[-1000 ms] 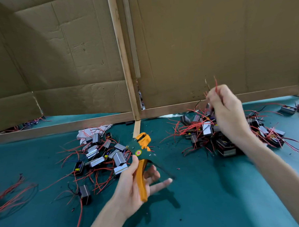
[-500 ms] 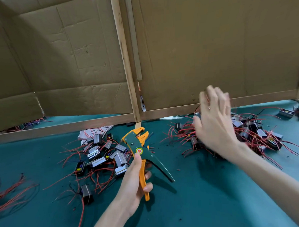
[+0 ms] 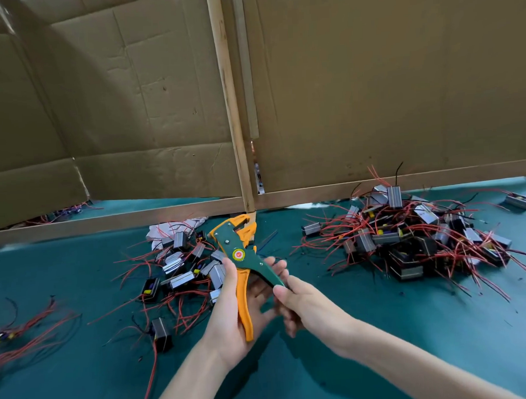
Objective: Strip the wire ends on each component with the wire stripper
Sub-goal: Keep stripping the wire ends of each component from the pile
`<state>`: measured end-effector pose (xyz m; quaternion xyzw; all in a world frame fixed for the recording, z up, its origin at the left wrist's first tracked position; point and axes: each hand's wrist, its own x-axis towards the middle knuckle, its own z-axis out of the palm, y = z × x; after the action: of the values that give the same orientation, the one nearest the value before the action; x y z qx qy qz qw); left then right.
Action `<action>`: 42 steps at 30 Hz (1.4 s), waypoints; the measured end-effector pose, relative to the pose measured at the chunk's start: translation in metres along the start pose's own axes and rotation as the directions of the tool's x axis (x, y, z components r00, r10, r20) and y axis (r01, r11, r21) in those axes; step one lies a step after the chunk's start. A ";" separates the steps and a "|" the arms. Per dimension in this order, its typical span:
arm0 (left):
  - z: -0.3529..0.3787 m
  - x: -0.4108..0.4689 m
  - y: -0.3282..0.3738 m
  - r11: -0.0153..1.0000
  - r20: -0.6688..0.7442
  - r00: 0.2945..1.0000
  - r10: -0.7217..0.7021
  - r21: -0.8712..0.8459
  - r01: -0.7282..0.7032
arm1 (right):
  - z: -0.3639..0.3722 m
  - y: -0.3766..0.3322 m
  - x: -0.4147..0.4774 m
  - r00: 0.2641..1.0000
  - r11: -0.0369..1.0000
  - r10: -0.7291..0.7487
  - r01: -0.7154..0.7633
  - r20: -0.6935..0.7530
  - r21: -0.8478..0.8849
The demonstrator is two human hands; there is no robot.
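Wire stripper (image 3: 238, 254) is held above the green bench (image 3: 382, 345); left hand (image 3: 231, 321) grips its orange handle, right hand (image 3: 302, 303) pinches the green handle's tip.

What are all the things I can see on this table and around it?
wire stripper: one, green and orange, held above the table, near the middle
right pile of components: one heap, too many to count, grey and black blocks with red wires, right of the stripper
left pile of components: one looser heap, same colours, left of the stripper
loose wires: one bunch, red, far left
crumpled white thing: one, cloth or paper, behind the left pile
table cover: one, teal, under everything
cardboard walls: two panels, brown, behind the table
wooden post: one, pale, between the panels
left hand: one, holds the orange handle
right hand: one, pinches the green handle's end
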<state>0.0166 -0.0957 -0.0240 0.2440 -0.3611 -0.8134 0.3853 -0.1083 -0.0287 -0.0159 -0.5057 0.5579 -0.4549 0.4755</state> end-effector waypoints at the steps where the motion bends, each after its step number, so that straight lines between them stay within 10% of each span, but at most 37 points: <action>1: -0.002 0.000 0.000 1.000 0.012 1.000 -0.019 0.003 0.019 | 0.002 0.000 0.002 1.000 1.000 -0.003 0.003 0.001 -0.001; 9: -0.008 0.014 0.004 0.999 -0.019 0.999 -0.029 -0.036 0.028 | -0.004 -0.008 0.015 0.997 0.997 0.056 -0.053 0.047 -0.059; 13: -0.025 0.018 0.015 0.998 -0.086 0.995 0.042 -0.044 -0.046 | -0.039 -0.019 0.047 0.903 0.956 -0.214 0.115 -0.372 -0.271; 15: -0.041 0.014 0.017 0.998 -0.082 0.996 0.046 -0.049 -0.051 | -0.056 -0.011 0.072 0.819 0.794 -0.401 0.087 -0.410 -0.601; 17: -0.054 0.008 0.019 0.996 -0.061 0.997 0.043 -0.082 -0.048 | -0.067 0.000 0.098 0.896 0.505 -0.380 -0.007 -0.230 -0.863; 23: -0.068 0.003 0.031 0.991 -0.017 0.997 0.072 -0.112 -0.073 | -0.093 0.022 0.136 0.975 0.027 -0.081 -0.206 -0.207 -0.978; 42: -0.083 0.002 0.041 0.993 0.008 0.994 0.106 -0.043 -0.106 | -0.162 0.033 0.116 0.916 -0.080 -0.290 -0.310 -0.275 -0.947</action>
<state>0.0899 -0.1491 -0.0437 0.2121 -0.3582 -0.8005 0.4312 -0.2772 -0.1374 -0.0352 -0.5793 0.7960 0.0159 -0.1745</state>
